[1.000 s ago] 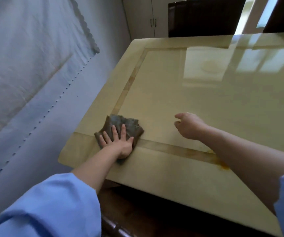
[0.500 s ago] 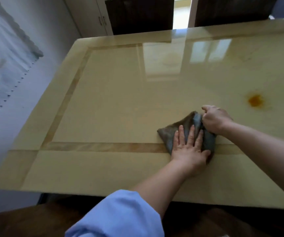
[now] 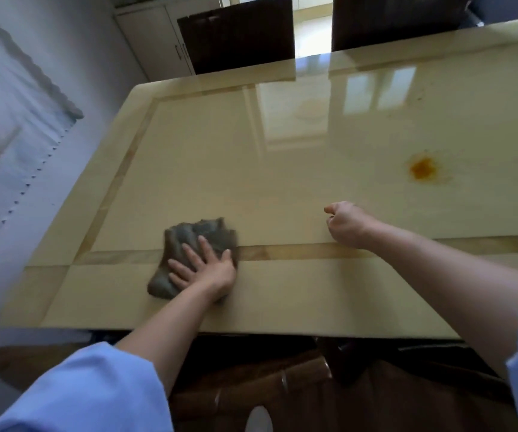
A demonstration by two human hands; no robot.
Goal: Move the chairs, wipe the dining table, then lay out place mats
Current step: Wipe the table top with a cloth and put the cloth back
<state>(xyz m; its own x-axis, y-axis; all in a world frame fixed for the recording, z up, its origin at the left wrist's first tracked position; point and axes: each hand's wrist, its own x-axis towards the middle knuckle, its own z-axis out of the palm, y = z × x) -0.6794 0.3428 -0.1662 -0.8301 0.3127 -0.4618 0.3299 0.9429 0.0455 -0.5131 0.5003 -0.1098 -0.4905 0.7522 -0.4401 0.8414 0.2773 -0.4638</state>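
Observation:
A glossy cream dining table (image 3: 282, 182) with a tan inlaid border fills the view. A crumpled grey cloth (image 3: 195, 238) lies near the table's front left, across the tan strip. My left hand (image 3: 204, 269) presses flat on the cloth with fingers spread. My right hand (image 3: 345, 224) rests on the tabletop to the right of the cloth as a loose fist, apart from it and holding nothing. An orange stain (image 3: 422, 169) marks the table at the right. Two dark chair backs, one on the left (image 3: 236, 35) and one on the right (image 3: 398, 20), stand at the far side.
A pale wall (image 3: 27, 151) with a scalloped hanging runs close along the table's left edge. A white cabinet (image 3: 152, 42) stands in the far left corner. Dark brown wood (image 3: 282, 385) shows below the table's near edge.
My left hand has slid the cloth leftward along the front border strip. My right hand has let go of the cloth's edge and now sits apart from it.

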